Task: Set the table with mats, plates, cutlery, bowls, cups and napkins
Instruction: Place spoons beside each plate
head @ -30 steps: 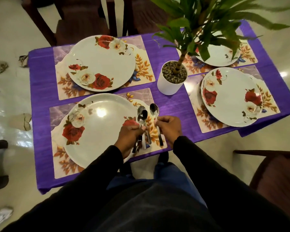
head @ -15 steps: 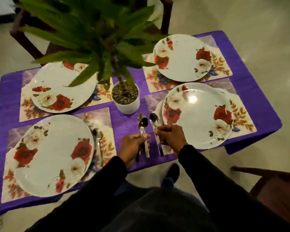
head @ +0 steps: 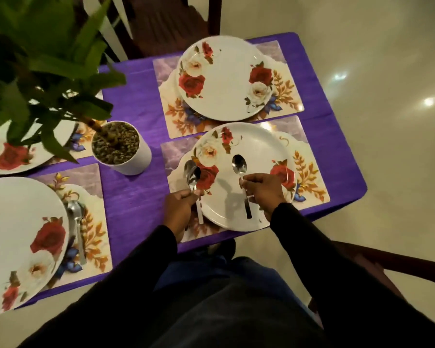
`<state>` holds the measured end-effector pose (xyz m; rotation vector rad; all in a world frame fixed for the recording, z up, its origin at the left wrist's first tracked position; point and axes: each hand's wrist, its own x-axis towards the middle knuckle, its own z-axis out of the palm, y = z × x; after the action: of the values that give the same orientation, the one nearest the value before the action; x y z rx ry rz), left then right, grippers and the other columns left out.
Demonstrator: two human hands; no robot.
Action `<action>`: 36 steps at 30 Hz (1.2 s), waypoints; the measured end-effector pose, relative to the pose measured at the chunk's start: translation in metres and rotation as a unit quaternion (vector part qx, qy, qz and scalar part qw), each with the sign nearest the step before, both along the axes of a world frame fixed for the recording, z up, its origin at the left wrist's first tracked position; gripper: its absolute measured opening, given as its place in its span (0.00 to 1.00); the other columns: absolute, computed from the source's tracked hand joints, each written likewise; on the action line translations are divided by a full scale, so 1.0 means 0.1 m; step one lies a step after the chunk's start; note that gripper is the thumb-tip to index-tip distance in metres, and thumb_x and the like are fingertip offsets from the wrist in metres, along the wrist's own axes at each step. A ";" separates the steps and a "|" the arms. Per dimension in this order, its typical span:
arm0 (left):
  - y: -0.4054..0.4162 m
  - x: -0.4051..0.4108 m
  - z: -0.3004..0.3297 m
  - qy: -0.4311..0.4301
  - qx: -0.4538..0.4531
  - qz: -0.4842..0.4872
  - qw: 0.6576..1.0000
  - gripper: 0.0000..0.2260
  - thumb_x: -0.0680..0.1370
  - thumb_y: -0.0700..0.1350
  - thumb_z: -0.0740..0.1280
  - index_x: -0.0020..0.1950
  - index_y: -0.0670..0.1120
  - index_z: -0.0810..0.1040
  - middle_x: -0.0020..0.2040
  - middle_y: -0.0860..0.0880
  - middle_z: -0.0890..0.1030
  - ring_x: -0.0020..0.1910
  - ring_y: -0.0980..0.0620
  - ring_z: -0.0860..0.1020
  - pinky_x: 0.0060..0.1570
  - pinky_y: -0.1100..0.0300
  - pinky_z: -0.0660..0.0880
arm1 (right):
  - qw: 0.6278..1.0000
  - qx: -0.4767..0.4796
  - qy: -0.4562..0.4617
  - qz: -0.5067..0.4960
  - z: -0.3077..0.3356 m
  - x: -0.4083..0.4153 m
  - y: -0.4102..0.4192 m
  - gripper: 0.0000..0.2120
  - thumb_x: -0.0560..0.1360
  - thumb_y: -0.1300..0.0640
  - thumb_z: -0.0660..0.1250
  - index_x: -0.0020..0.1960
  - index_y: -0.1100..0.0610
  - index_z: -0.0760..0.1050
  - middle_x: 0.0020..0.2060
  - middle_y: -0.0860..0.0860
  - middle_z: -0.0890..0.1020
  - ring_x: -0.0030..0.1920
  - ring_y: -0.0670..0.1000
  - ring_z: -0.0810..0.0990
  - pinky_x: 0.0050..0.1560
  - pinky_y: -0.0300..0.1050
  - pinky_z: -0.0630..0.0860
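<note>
A single spoon (head: pixel 240 175) is pinched at mid-handle by the right hand (head: pixel 263 190), fingers closed around it, with its bowl pointing away from the person and its handle end hanging over the near right plate (head: pixel 251 151). The left hand (head: pixel 180 208) is closed on a small bunch of spoons (head: pixel 192 175), at least two, whose bowls overlap above the plate's left rim while one handle sticks out below the fist. That plate, white with red and cream roses, sits on a floral mat (head: pixel 309 172) at the bench's near right corner. Just beyond it a second rose plate (head: pixel 226 79) rests on its own mat (head: pixel 286 96). The bench (head: pixel 133 197) is covered in purple cloth. Toward the left, a white pot (head: pixel 136 156) filled with pebbles holds a leafy green plant (head: pixel 35 59) whose leaves hang over a far left plate (head: pixel 10 156). At the near left, another plate (head: pixel 18 234) lies on a mat (head: pixel 96 237), and a spoon (head: pixel 77 227) already lies on that mat just beside the plate's right rim. Dark sleeves (head: pixel 324 259) cover both arms. A dark wooden chair (head: pixel 166 21) stands at the far side, another (head: pixel 399 267) at the right, on a pale glossy floor (head: pixel 374 121).
</note>
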<state>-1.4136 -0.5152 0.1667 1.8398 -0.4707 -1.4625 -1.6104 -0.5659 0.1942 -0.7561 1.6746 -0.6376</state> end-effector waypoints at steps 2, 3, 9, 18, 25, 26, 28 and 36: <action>-0.12 -0.11 0.01 0.011 -0.003 -0.022 1.000 0.06 0.80 0.41 0.70 0.48 0.41 0.86 0.38 0.49 0.86 0.37 0.52 0.83 0.35 0.60 0.78 | 1.000 0.007 0.013 0.015 0.00 -0.12 -0.06 0.01 0.74 0.61 0.74 0.44 0.59 0.83 0.36 0.54 0.82 0.34 0.49 0.76 0.32 0.40 0.73; -0.18 -0.17 -0.01 0.019 0.002 -0.024 1.000 0.06 0.80 0.40 0.69 0.47 0.41 0.86 0.40 0.48 0.86 0.40 0.49 0.83 0.36 0.58 0.79 | 1.000 0.009 0.018 0.023 -0.02 -0.19 -0.08 0.02 0.73 0.61 0.74 0.45 0.59 0.83 0.37 0.54 0.82 0.34 0.49 0.76 0.32 0.40 0.73; -0.27 -0.51 0.05 -0.075 -0.032 -0.065 0.995 0.07 0.80 0.42 0.69 0.49 0.44 0.87 0.44 0.45 0.86 0.42 0.49 0.82 0.46 0.55 0.81 | 1.000 0.008 0.027 0.011 -0.01 -0.62 -0.35 0.02 0.72 0.62 0.74 0.42 0.57 0.83 0.35 0.54 0.83 0.34 0.52 0.78 0.35 0.45 0.75; -0.38 -1.04 -0.04 -0.125 -0.022 0.023 0.992 0.07 0.81 0.42 0.69 0.47 0.46 0.86 0.42 0.45 0.84 0.41 0.49 0.80 0.47 0.54 0.76 | 0.996 -0.004 0.075 0.050 -0.19 -1.40 -0.91 0.08 0.72 0.64 0.72 0.35 0.55 0.80 0.33 0.53 0.82 0.35 0.51 0.78 0.39 0.48 0.77; -0.37 -1.38 -0.15 -0.123 -0.018 0.062 0.990 0.10 0.82 0.43 0.67 0.43 0.50 0.85 0.43 0.46 0.84 0.42 0.50 0.79 0.44 0.60 0.74 | 0.977 0.018 0.171 0.123 -0.39 -1.73 -0.86 0.06 0.73 0.62 0.68 0.40 0.57 0.82 0.35 0.49 0.82 0.36 0.45 0.77 0.33 0.36 0.70; -0.35 -1.38 -0.13 -0.144 -0.022 0.052 0.988 0.10 0.82 0.43 0.67 0.44 0.49 0.85 0.43 0.46 0.84 0.43 0.50 0.79 0.44 0.61 0.74 | 0.973 0.017 0.182 0.141 -0.40 -1.74 -0.84 0.07 0.75 0.62 0.67 0.39 0.57 0.81 0.33 0.49 0.80 0.35 0.43 0.76 0.31 0.35 0.68; -0.33 -1.33 -0.10 -0.199 -0.025 0.034 0.979 0.08 0.81 0.44 0.67 0.46 0.48 0.86 0.43 0.47 0.85 0.46 0.49 0.81 0.46 0.61 0.74 | 0.963 0.007 0.204 0.175 -0.40 -1.73 -0.84 0.09 0.76 0.62 0.66 0.38 0.56 0.79 0.33 0.48 0.78 0.35 0.44 0.75 0.32 0.36 0.67; -0.19 -1.06 -0.08 -0.385 -0.002 0.013 0.923 0.12 0.82 0.50 0.64 0.51 0.49 0.86 0.45 0.50 0.86 0.45 0.49 0.81 0.55 0.43 0.78 | 0.957 0.012 0.204 0.206 -0.46 -1.72 -0.87 0.09 0.76 0.62 0.69 0.37 0.59 0.81 0.34 0.57 0.84 0.38 0.57 0.84 0.43 0.57 0.84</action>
<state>-1.5191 -0.5343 0.1582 2.3681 -0.8089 -0.6557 -1.7823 -0.6531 0.1487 -1.2395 1.8104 -0.1705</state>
